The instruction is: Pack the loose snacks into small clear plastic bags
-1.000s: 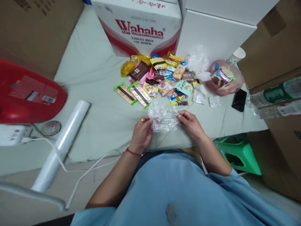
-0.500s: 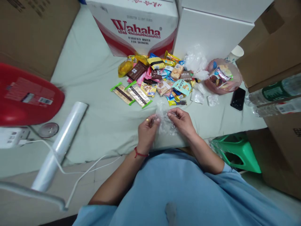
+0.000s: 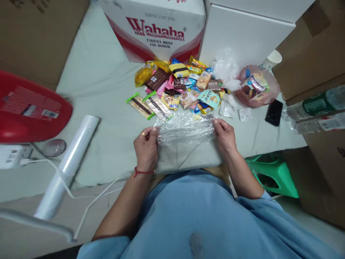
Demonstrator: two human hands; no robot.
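Note:
A crinkled sheet of clear plastic film [image 3: 185, 131] is stretched between my hands above the table's front part. My left hand [image 3: 147, 145] pinches its left end, and my right hand [image 3: 225, 135] pinches the right end. Just beyond the film lies a heap of wrapped snacks [image 3: 180, 84]. Two bars with green-ended wrappers, a left one [image 3: 140, 105] and a right one [image 3: 159, 106], lie at the heap's near left; the film's edge overlaps the right one. A light blue snack packet [image 3: 209, 98] lies at the heap's right.
A roll of plastic film [image 3: 68, 162] lies at left by a red container [image 3: 32, 108] and white cables. Behind the heap stand a Wahaha carton [image 3: 159, 32] and a white box [image 3: 242, 36]. At right are a pink bowl [image 3: 272, 91], a black phone [image 3: 274, 112] and plastic bottles [image 3: 318, 105].
My hands have moved apart, the left one leftward and the right one rightward. The bunched plastic film between them is now spread out wide.

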